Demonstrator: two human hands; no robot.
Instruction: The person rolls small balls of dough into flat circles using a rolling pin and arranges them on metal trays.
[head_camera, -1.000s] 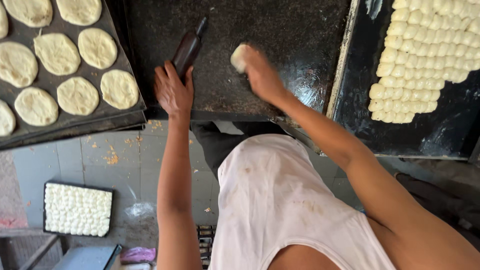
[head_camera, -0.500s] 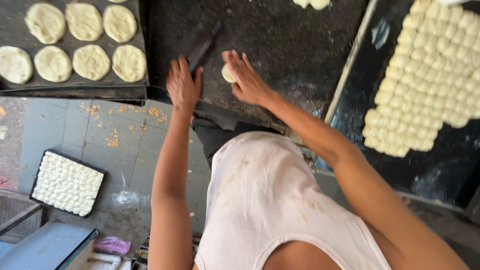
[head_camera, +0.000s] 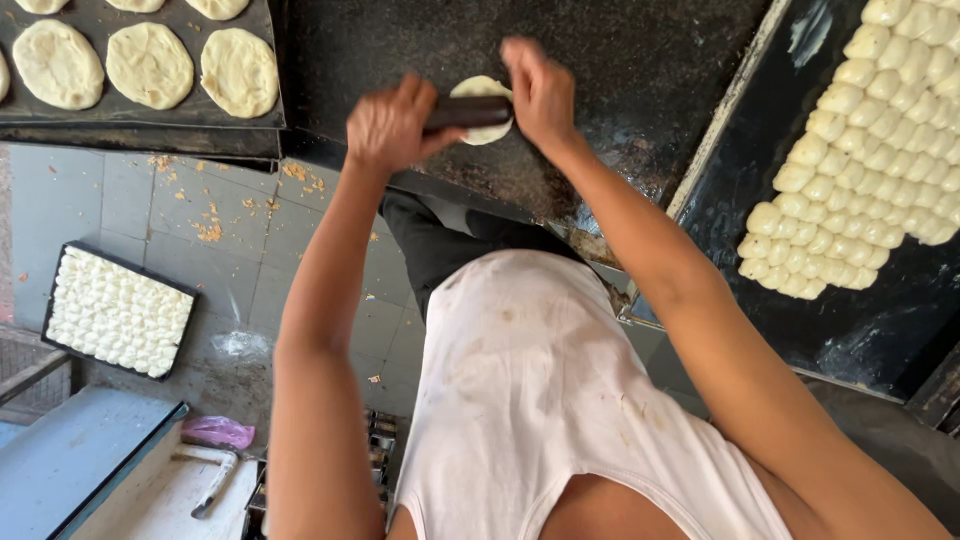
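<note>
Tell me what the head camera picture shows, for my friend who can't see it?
A person's left hand and right hand press a dark rolling pin across a small dough round on a dark worktop. A tray of flattened dough discs sits to the left, rows of dough balls to the right.

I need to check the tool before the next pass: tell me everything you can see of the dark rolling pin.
The dark cylindrical rolling pin lies level across a pale round dough piece on the black speckled worktop. The left hand grips one end and the right hand presses the other. Only its smooth middle shows; its material is unclear.
</note>
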